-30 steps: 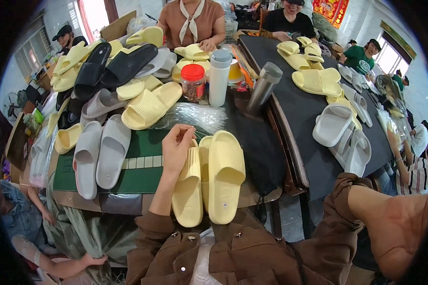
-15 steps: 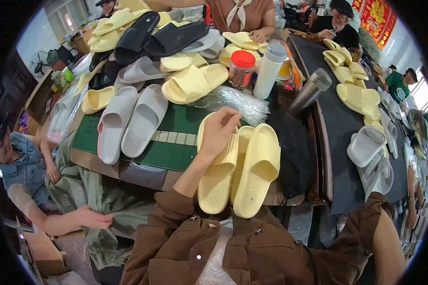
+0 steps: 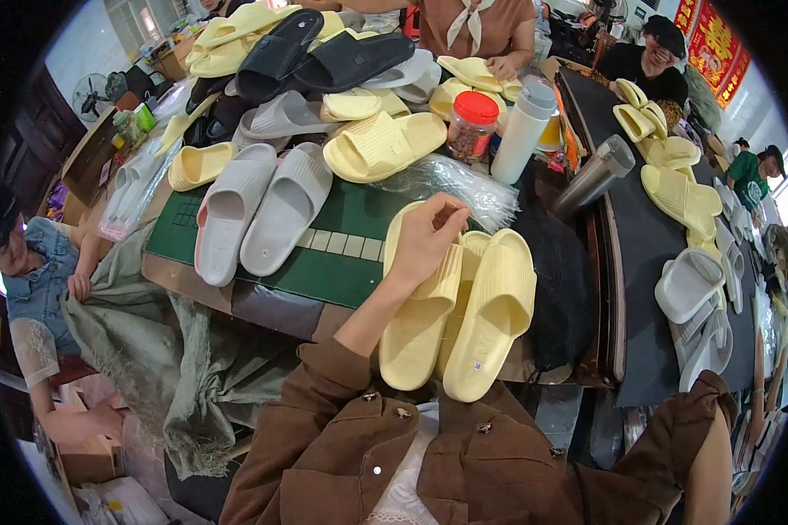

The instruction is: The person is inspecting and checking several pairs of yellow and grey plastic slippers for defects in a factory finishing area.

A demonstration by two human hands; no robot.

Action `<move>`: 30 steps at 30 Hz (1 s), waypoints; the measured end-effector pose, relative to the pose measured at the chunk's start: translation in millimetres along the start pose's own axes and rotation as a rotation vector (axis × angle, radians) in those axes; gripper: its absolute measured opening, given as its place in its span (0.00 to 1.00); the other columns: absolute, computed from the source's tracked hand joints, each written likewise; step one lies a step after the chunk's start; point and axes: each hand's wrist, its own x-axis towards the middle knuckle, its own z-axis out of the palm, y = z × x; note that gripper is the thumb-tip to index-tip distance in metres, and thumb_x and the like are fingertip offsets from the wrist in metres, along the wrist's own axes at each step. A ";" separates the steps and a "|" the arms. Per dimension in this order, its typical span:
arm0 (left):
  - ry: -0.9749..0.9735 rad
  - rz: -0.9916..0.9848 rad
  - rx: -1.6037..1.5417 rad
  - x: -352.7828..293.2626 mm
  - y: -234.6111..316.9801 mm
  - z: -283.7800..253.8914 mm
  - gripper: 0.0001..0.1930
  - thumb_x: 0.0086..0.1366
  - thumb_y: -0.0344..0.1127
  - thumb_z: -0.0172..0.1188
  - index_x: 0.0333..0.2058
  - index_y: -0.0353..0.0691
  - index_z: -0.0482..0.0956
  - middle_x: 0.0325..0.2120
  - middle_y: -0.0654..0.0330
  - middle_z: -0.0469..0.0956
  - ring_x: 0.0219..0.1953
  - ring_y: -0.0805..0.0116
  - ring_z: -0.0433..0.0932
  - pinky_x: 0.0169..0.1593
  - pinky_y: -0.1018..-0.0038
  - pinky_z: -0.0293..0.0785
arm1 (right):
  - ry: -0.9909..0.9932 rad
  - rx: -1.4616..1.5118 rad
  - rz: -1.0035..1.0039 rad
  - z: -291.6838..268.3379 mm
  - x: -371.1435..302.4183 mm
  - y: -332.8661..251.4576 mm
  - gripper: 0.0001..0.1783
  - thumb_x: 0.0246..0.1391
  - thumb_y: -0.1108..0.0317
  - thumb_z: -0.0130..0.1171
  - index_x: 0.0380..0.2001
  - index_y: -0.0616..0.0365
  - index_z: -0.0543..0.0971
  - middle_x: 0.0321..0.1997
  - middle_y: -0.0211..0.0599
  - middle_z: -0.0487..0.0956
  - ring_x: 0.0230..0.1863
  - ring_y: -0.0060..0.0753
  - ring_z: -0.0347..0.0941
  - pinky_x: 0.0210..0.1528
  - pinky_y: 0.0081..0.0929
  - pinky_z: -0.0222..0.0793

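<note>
My left hand rests over the strap of a pale yellow slide slipper, its fingers curled and pressed together. Whether they pinch anything cannot be made out. A second yellow slide slipper lies to the right, toe pointing away from me. Between these two, part of another yellow slipper shows, mostly covered. At the lower right my right forearm runs out of the picture, so the right hand is not visible. Left of my left hand, a pair of grey slide slippers lies on a green mat.
Black slippers top a mixed pile at the back left. Clear plastic bags, a red-lidded jar, a white bottle and a steel tumbler stand or lie beyond. More slippers line the dark right-hand table. Co-workers sit around.
The view has shifted slightly, moving the table scene rightward. At left, the co-worker's nearer hand has moved down and left, and the green cloth hangs differently. My left hand stays at the yellow slippers.
</note>
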 end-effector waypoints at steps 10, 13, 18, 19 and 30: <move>0.016 0.035 -0.019 1.7 -1.5 3.5 0.05 0.64 0.30 0.56 0.33 0.34 0.76 0.21 0.67 0.74 0.24 0.82 0.70 0.29 0.82 0.67 | -0.025 0.029 0.017 6.7 -4.8 6.0 0.20 0.50 0.70 0.53 0.48 0.66 0.72 0.41 0.46 0.76 0.37 0.37 0.72 0.41 0.27 0.68; 0.020 0.056 0.012 1.8 -2.3 2.9 0.05 0.64 0.30 0.56 0.32 0.34 0.76 0.20 0.67 0.74 0.24 0.82 0.70 0.29 0.82 0.67 | -0.028 0.046 0.004 12.8 -4.9 8.7 0.20 0.50 0.70 0.53 0.48 0.66 0.72 0.41 0.46 0.76 0.37 0.37 0.72 0.41 0.27 0.68; 0.017 0.023 -0.018 0.2 0.7 3.4 0.05 0.63 0.30 0.57 0.33 0.34 0.76 0.21 0.65 0.75 0.25 0.81 0.72 0.30 0.81 0.69 | -0.030 0.073 -0.015 20.5 -3.9 17.3 0.20 0.50 0.70 0.53 0.48 0.66 0.72 0.42 0.46 0.76 0.38 0.37 0.72 0.41 0.27 0.68; 0.027 0.029 -0.009 -0.9 2.2 1.3 0.05 0.63 0.30 0.57 0.33 0.34 0.76 0.21 0.65 0.75 0.25 0.81 0.72 0.30 0.81 0.69 | -0.028 0.085 -0.017 25.3 -4.4 15.9 0.20 0.50 0.70 0.53 0.48 0.66 0.72 0.42 0.46 0.76 0.38 0.37 0.72 0.41 0.28 0.68; 0.006 0.031 0.000 1.2 -2.9 3.6 0.05 0.63 0.28 0.57 0.34 0.33 0.76 0.22 0.65 0.75 0.25 0.81 0.72 0.30 0.82 0.68 | 0.005 0.070 -0.080 34.1 -0.2 29.4 0.20 0.51 0.70 0.53 0.48 0.65 0.72 0.42 0.46 0.76 0.38 0.37 0.72 0.42 0.28 0.68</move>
